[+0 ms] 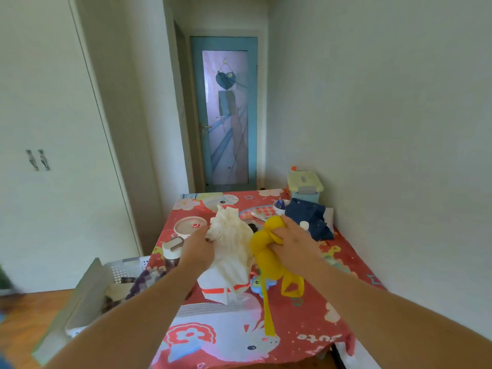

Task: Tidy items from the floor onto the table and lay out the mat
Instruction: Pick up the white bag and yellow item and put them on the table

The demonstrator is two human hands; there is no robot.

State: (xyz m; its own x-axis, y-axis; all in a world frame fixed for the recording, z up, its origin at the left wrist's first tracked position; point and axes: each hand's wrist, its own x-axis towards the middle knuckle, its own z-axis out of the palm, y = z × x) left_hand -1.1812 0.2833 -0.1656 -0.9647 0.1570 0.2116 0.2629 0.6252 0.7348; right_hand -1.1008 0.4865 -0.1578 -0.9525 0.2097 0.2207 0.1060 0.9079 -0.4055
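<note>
My left hand (198,247) grips a crumpled white cloth (234,251) with an orange stripe, held above the table. My right hand (294,242) grips a bunched yellow cloth (266,251) whose straps hang down toward the table. Both hands are raised over the middle of the table (306,315), which wears a red cartoon-print cover. The two cloths touch each other between my hands.
On the table stand a lidded bottle (171,253), a round pink lid (190,226), a dark blue garment (310,218), a white cup (281,206) and a green-lidded box (304,186). A white basket (117,278) sits left of the table. The wall runs along the right; a teal door (225,113) stands behind.
</note>
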